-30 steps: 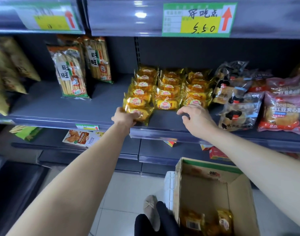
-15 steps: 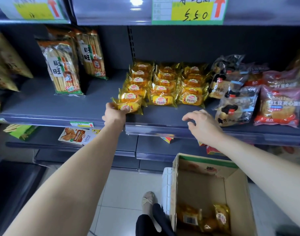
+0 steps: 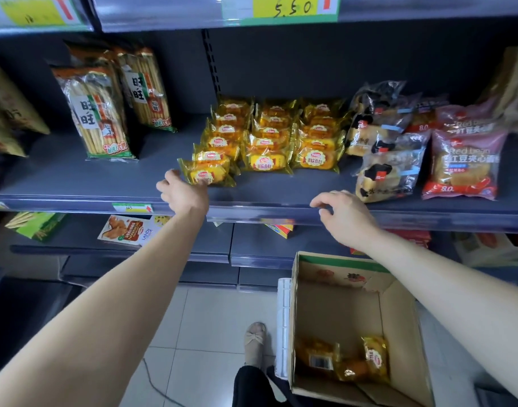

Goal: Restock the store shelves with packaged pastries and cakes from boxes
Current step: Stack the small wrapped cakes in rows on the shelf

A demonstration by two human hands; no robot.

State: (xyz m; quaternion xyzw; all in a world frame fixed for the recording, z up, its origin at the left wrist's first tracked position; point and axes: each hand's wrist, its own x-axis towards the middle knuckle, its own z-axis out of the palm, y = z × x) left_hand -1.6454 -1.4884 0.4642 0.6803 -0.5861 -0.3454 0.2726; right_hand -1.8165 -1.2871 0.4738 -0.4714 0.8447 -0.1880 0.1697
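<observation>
Three rows of yellow-wrapped soft breads (image 3: pixel 269 142) lie on the grey shelf (image 3: pixel 75 177). The front pack of the left row (image 3: pixel 206 171) sits closest to the shelf edge. My left hand (image 3: pixel 184 192) reaches to it, its fingertips touching the pack's near edge and the thumb spread to the left. My right hand (image 3: pixel 344 214) hovers over the shelf's front rail with loosely curled fingers and holds nothing. An open cardboard box (image 3: pixel 319 292) stands below on the right, with a few yellow packs (image 3: pixel 346 359) in its bottom.
Tall rice-cracker bags (image 3: pixel 100 118) stand left of the breads. Dark-wrapped buns (image 3: pixel 384 151) and red bean bread packs (image 3: pixel 463 163) lie to the right. A price tag (image 3: pixel 281 8) hangs on the shelf above. Lower shelves hold boxed snacks (image 3: pixel 128 230). My shoe (image 3: pixel 254 342) is on the tiled floor.
My left hand has set the front yellow pack down on the left row and eased its grip. My right hand has drawn back from the breads to the shelf's front rail.
</observation>
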